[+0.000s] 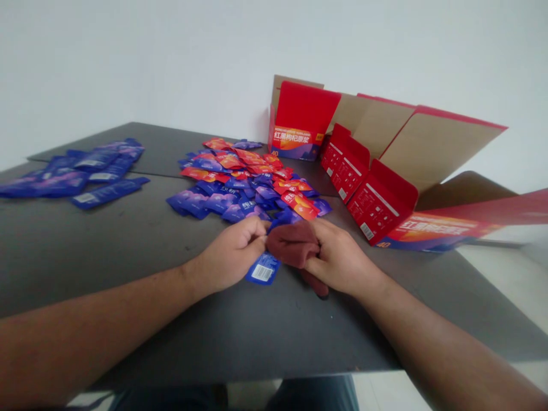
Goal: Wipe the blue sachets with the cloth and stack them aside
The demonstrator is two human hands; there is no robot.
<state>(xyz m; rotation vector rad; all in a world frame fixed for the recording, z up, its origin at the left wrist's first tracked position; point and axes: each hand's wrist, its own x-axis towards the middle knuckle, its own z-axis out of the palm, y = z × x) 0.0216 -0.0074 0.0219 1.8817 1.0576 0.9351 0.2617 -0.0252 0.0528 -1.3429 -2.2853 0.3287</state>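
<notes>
My left hand (231,251) is closed in a pinch at the upper end of a blue sachet (264,270), whose white barcode label faces up. In my right hand (345,254) is a bunched reddish-brown cloth (293,244), pressed against the sachet's upper part. The cloth and my fingers hide that part of the sachet. One end of the cloth hangs below my right hand. Just beyond both hands lies a loose pile of blue and red sachets (240,182).
Another group of blue sachets (92,165) lies at the left of the dark grey table (205,337). Open red cartons with raised flaps stand at the right, including a far carton (299,123) and a near carton (432,231). A white wall (171,63) rises behind.
</notes>
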